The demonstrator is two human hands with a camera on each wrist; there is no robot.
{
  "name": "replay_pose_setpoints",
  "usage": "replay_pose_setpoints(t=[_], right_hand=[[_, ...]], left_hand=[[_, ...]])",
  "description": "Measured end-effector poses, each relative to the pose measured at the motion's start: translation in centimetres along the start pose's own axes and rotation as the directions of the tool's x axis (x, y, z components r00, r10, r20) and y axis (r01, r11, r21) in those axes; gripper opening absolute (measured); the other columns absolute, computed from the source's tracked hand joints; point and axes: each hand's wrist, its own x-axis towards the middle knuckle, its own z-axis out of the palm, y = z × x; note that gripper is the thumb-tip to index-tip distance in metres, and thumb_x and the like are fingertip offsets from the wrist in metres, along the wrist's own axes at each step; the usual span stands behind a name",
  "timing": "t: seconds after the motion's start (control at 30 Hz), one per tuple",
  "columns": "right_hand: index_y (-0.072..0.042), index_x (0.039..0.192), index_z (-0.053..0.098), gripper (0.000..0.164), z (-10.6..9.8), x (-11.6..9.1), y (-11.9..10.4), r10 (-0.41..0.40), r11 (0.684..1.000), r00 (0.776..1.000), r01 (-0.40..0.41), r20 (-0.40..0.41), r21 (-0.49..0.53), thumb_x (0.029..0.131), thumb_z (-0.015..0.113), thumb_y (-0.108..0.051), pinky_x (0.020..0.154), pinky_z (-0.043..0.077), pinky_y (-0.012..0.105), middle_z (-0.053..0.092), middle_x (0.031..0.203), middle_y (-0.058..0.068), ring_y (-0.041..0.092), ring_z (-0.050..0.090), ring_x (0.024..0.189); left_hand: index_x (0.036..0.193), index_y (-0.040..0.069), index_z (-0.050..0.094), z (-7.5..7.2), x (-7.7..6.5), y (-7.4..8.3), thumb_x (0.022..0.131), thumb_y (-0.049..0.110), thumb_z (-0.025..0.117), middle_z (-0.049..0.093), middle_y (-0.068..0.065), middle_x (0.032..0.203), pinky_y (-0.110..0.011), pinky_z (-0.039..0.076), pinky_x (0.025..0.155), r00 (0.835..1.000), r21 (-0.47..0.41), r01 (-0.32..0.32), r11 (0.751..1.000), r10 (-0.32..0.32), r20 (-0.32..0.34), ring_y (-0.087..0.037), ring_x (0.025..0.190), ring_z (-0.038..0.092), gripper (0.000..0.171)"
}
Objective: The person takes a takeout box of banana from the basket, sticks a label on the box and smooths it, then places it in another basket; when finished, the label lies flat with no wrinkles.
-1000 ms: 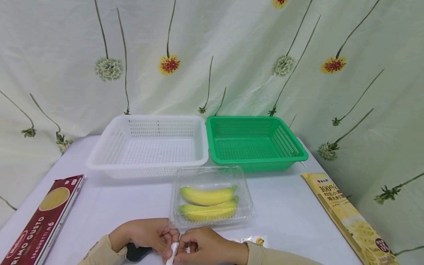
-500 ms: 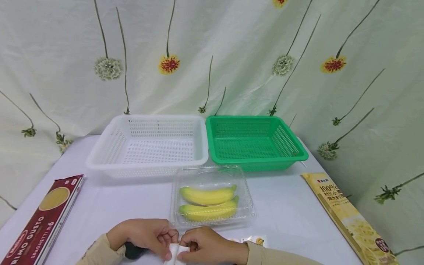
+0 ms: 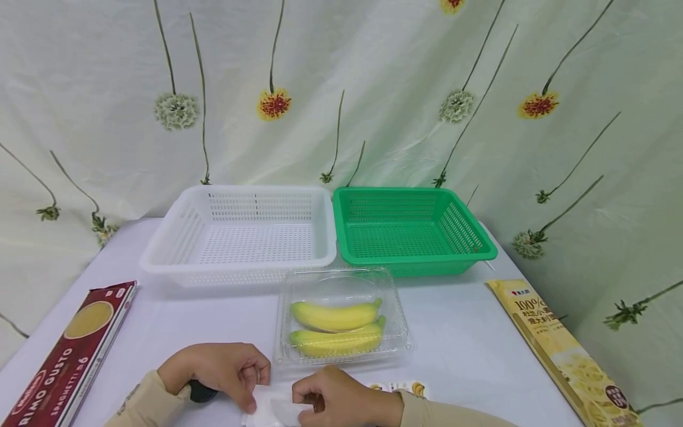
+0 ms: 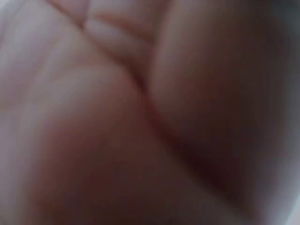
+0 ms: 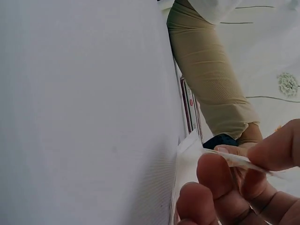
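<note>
Table (image 3: 453, 344) white; floral cloth (image 3: 395, 53) behind (softly creased).

Clear box (image 3: 341, 283) blocks mid-table just beyond the hands (image 3: 219, 370), white basket (image 3: 240, 270) and green basket (image 3: 418, 261) wall off the back, bare table (image 3: 453, 338) lanes run either side between box and red pack (image 3: 80, 356) or yellow pack (image 3: 565, 356).

Thin white sheet (image 3: 264, 409) — flap raised — edge pinched in right fingers (image 3: 306, 389).
</note>
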Motion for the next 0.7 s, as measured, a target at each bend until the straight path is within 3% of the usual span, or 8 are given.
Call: replay_pose_setpoints(t=[0.13,0.27,0.33,0.4,0.5,0.57,0.63,0.7], right_hand=[[-0.006,0.091,0.059,0.013,0.0,-0.2,-0.2,-0.019,0.998,1.0,0.021,0.023,-0.065,0.101,0.066,-0.001,0.062,0.042,0.006,0.046,0.07,-0.009,-0.016,0.038,0.065],[-0.006,0.099,0.058,0.009,-0.2,-0.4,-0.4,-0.013,0.999,0.999,0.015,0.045,-0.03,0.107,0.062,-0.003,0.059,0.042,0.007,0.045,0.069,-0.011,-0.016,0.038,0.064],[-0.007,0.101,0.056,0.009,-0.3,-0.5,-0.6,-0.008,1.0,0.998,0.01,0.059,-0.028,0.108,0.061,-0.005,0.058,0.04,0.008,0.041,0.067,-0.012,-0.015,0.037,0.063],[-0.007,0.103,0.056,0.008,-0.5,-0.5,-0.9,0.001,1.0,0.997,0.0,0.076,-0.01,0.11,0.06,-0.006,0.057,0.04,0.008,0.04,0.067,-0.013,-0.015,0.037,0.062],[-0.008,0.104,0.055,0.008,-0.8,-0.5,-1.4,-0.005,1.0,0.996,0.005,0.094,0.004,0.111,0.058,-0.007,0.06,0.043,0.008,0.045,0.069,-0.01,-0.015,0.039,0.064],[-0.006,0.104,0.054,0.007,-1.1,-0.5,-1.8,-0.01,0.997,0.996,0.003,0.094,0.076,0.111,0.056,-0.005,0.071,0.051,0.009,0.06,0.076,-0.003,-0.017,0.049,0.073],[-0.004,0.104,0.054,0.007,-1.5,-0.4,-2.2,-0.019,0.99,0.996,0.006,0.087,0.143,0.111,0.055,-0.003,0.076,0.056,0.012,0.072,0.087,0.009,-0.016,0.055,0.08],[-0.001,0.105,0.054,0.006,-1.9,-0.4,-2.5,0.001,0.972,0.997,-0.02,0.082,0.235,0.111,0.055,-0.002,0.08,0.059,0.016,0.074,0.098,0.024,-0.013,0.062,0.083]], left_hand=[[0.102,-0.004,0.069,-0.2,-0.3,0.0,0.084,-0.003,0.082,0.069,0.006,0.077,-0.013,0.042,0.063,0.999,0.026,-0.016,1.0,0.017,-0.051,0.002,0.065,0.054,0.022],[0.107,-0.004,0.068,-1.1,-0.8,-0.5,0.085,0.0,0.081,0.074,0.001,0.089,-0.017,0.051,0.071,0.991,0.083,-0.073,0.994,0.081,-0.103,-0.003,0.077,0.064,0.026],[0.108,-0.001,0.066,-1.8,-0.9,-1.0,0.087,0.003,0.08,0.073,0.001,0.094,-0.02,0.054,0.075,0.983,0.128,-0.106,0.986,0.123,-0.138,-0.006,0.084,0.066,0.025],[0.11,0.003,0.064,-2.6,-1.0,-1.6,0.091,0.005,0.079,0.07,0.004,0.097,-0.021,0.055,0.077,0.965,0.225,-0.142,0.964,0.186,-0.187,-0.007,0.088,0.066,0.024],[0.112,0.004,0.061,-3.1,-1.0,-1.7,0.097,0.009,0.076,0.067,0.003,0.1,-0.024,0.056,0.079,0.915,0.319,-0.142,0.937,0.248,-0.319,-0.009,0.091,0.064,0.022],[0.117,0.001,0.06,-3.0,-0.9,-1.3,0.1,0.009,0.074,0.067,-0.002,0.107,-0.025,0.057,0.082,0.863,0.366,-0.119,0.923,0.278,-0.421,-0.011,0.096,0.065,0.023],[0.124,-0.003,0.058,-2.4,-0.8,-0.4,0.103,0.01,0.071,0.067,-0.01,0.117,-0.026,0.057,0.086,0.808,0.348,-0.088,0.933,0.271,-0.523,-0.016,0.104,0.066,0.028],[0.131,-0.004,0.056,-1.9,-0.5,0.3,0.105,0.01,0.069,0.066,-0.017,0.128,-0.027,0.057,0.089,0.756,0.352,-0.068,0.934,0.278,-0.592,-0.022,0.111,0.067,0.032]])
